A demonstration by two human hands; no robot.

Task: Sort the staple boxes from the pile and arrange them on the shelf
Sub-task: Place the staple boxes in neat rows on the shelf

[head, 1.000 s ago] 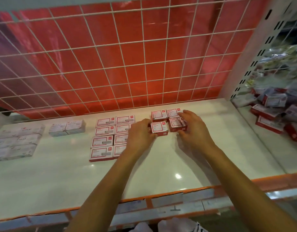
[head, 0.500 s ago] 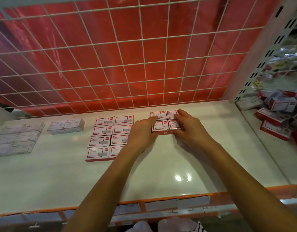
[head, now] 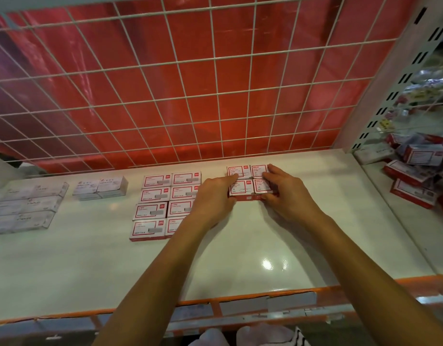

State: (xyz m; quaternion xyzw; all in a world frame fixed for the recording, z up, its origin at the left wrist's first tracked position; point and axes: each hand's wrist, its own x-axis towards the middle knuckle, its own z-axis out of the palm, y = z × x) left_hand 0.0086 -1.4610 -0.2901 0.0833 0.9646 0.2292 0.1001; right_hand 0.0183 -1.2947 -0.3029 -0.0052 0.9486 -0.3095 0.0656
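Observation:
A square block of small red-and-white staple boxes, two by two, lies toward the back of the white shelf. My left hand presses against its left side, with the index finger reaching onto the back left box. On the right side my right hand rests fingers on the back right box and its thumb at the front edge. To the left, partly under my left wrist, lies a two-wide grid of larger red-and-white boxes.
Grey-white staple boxes sit in two groups at the left. A loose pile of red-and-white boxes lies in the neighbouring bay on the right, behind a perforated upright. A wire grid closes the back; an orange rail edges the front.
The two front boxes, apart and askew a second ago, have been pushed back against the rear pair. Both hands moved forward with them and now frame the squared block.

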